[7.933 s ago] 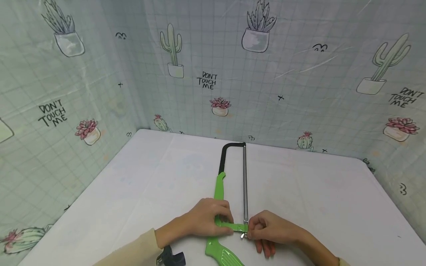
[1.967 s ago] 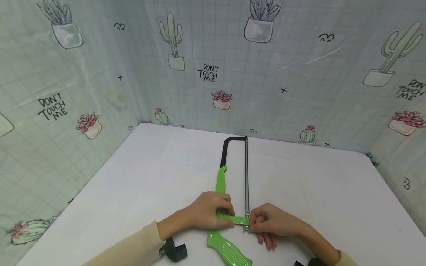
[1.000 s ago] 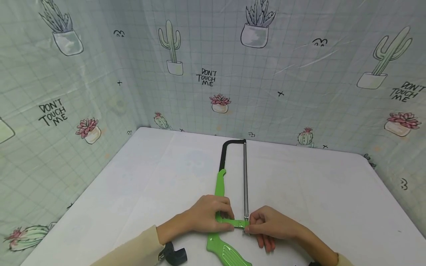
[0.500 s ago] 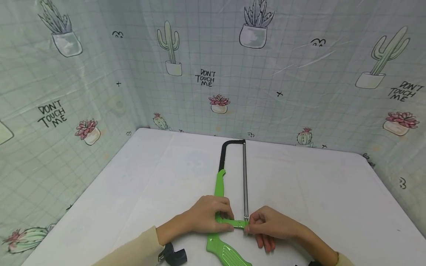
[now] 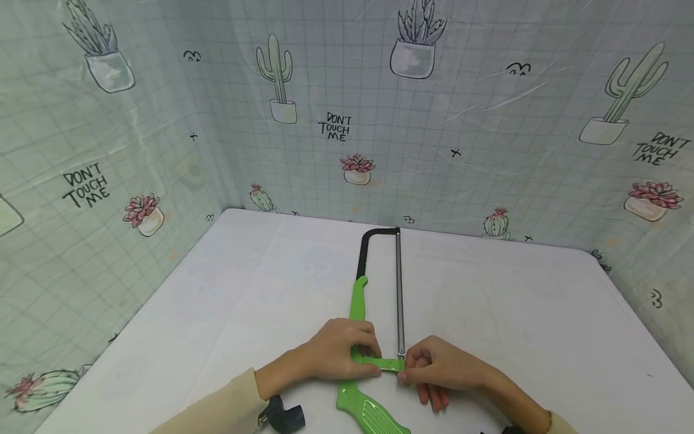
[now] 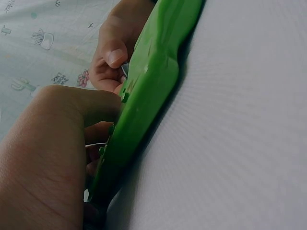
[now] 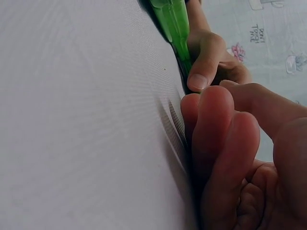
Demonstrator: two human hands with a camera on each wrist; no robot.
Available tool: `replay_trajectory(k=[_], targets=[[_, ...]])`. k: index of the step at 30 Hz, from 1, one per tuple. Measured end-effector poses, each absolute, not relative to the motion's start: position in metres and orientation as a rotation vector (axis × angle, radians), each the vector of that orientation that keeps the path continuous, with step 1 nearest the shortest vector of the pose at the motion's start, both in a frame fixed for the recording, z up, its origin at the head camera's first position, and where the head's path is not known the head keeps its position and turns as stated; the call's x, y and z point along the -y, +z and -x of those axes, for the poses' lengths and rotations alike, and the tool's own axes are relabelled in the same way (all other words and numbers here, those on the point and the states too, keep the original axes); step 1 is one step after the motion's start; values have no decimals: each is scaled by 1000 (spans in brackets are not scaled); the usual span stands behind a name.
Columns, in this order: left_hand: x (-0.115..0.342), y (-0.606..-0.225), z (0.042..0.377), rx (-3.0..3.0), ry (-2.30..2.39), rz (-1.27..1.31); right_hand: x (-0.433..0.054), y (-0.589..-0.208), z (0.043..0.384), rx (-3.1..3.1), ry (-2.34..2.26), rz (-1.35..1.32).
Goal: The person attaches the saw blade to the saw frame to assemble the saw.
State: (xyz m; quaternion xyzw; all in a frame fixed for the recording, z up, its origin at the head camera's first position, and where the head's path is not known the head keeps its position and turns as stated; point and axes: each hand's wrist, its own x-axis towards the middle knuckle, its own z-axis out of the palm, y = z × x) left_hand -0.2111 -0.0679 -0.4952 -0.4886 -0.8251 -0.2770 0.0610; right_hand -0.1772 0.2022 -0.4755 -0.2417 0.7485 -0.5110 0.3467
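Note:
A hacksaw (image 5: 358, 298) with a green handle, black front frame and grey blade lies flat on the white table, its front end pointing away. My left hand (image 5: 338, 349) grips its green frame near the lower arm, thumb on the near side and fingers on the far side. At the right end of that arm, my right hand (image 5: 447, 363) pinches the wing nut between thumb and index finger; the other fingers curl below. The left wrist view shows a bit of the metal wing nut (image 6: 125, 70) at the right thumb. In the right wrist view the fingertips hide it.
The white table (image 5: 293, 271) extends around the saw up to the patterned cloth backdrop (image 5: 379, 126) behind and at both sides. A dark wrist camera mount (image 5: 287, 417) sits under the left wrist, close to the handle.
The wing nut showed below the arm earlier, at differing angles; now my right thumb and finger cover it. My left hand and the saw stay put, while the head view shifts slightly.

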Motion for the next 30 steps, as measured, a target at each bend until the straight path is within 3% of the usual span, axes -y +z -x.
replay_trajectory(k=[30], targets=[[64, -498, 212, 2516, -878, 1463, -204, -477, 176, -1965, -1334, 623]])
